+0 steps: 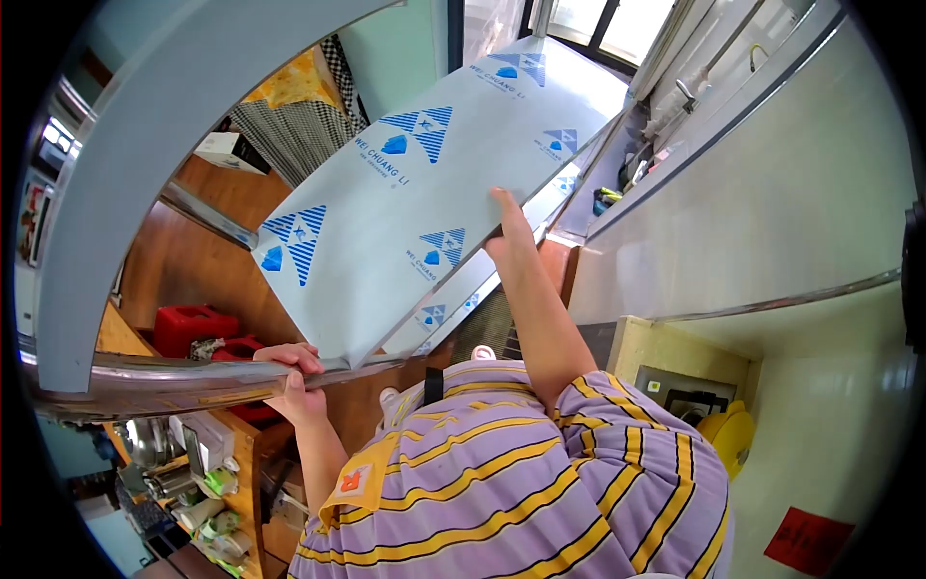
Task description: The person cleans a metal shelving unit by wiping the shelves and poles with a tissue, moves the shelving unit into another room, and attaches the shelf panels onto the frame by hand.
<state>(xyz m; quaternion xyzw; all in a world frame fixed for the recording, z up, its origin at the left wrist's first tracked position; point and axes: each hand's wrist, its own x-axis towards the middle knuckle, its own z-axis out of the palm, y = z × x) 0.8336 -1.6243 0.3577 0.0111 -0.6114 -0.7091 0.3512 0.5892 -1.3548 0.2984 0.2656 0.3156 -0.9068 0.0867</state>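
A metal shelf panel (376, 232) covered in film with blue "WEI CHUANG LI" logos slants across the middle of the view. A shiny metal post (193, 379) runs along its near corner, and another metal post (207, 214) meets its left corner. My left hand (297, 384) is closed around the near post beside the panel's corner. My right hand (509, 227) grips the panel's right edge, its upper digit over the top face; the other fingers are partly hidden. A second film-covered panel (453, 307) shows below that edge. At upper left, a grey panel (68, 222) curves past.
Red containers (193, 330) stand on the wooden floor at left. A wooden table (241, 482) with kitchenware is at lower left. A pale wall panel (752, 203) rises on the right, above a cabinet (666, 349) with a yellow object (725, 436). A windowsill (627, 183) holds small items.
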